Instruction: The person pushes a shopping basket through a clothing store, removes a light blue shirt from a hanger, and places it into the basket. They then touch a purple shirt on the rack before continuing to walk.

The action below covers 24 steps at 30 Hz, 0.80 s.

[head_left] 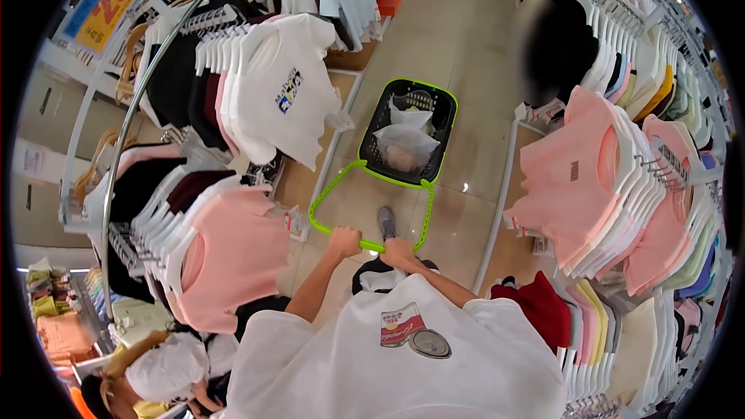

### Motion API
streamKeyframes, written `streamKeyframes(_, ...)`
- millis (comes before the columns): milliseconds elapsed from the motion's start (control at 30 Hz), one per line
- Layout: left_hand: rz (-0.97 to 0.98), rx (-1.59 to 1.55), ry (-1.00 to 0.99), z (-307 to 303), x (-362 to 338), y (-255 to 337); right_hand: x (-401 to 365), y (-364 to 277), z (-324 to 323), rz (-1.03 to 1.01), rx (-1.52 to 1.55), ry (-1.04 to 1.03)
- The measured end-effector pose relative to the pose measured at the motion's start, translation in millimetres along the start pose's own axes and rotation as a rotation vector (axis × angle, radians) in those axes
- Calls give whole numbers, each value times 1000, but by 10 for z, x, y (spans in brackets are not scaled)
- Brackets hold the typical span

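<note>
Both of my hands are closed on the bright green handle (316, 200) of a black shopping basket (373, 126) with a green rim. My left hand (344, 242) grips the handle's near left part. Close beside it, my right hand (399, 253) wraps round the near bar a little to the right. The basket stands on the floor ahead of me, its handle stretched toward my body. Inside it lie a translucent plastic bag (405, 147) with something pinkish in it and a second clear bag (409, 112) behind. What the bags contain is not clear.
The tiled aisle (442, 39) runs ahead between clothing racks. White tees (268, 109) and pink tops (233, 252) hang on the left, more pink tops (570, 159) on the right. A metal rail (124, 132) curves at the left. Another person (167, 368) is at lower left.
</note>
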<state>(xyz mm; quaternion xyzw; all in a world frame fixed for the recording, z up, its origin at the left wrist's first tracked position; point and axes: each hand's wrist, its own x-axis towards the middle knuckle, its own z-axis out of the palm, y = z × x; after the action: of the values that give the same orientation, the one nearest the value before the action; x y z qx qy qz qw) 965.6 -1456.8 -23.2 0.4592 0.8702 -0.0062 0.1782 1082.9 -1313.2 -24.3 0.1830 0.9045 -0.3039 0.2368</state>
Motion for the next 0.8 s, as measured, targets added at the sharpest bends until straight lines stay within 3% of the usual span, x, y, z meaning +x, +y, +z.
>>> streamKeyframes(300, 51, -48, -79, -391, 894, -547, 844, -134, -519, 14, 15, 88)
streamKeyframes(467, 58, -82, -42, -379, 1323, -818, 1269, -180, -733, 87, -73, -34)
streamKeyframes(800, 89, -105, -131, -652, 1984, -1093, 1864, -152, -1089, 91, -91, -45)
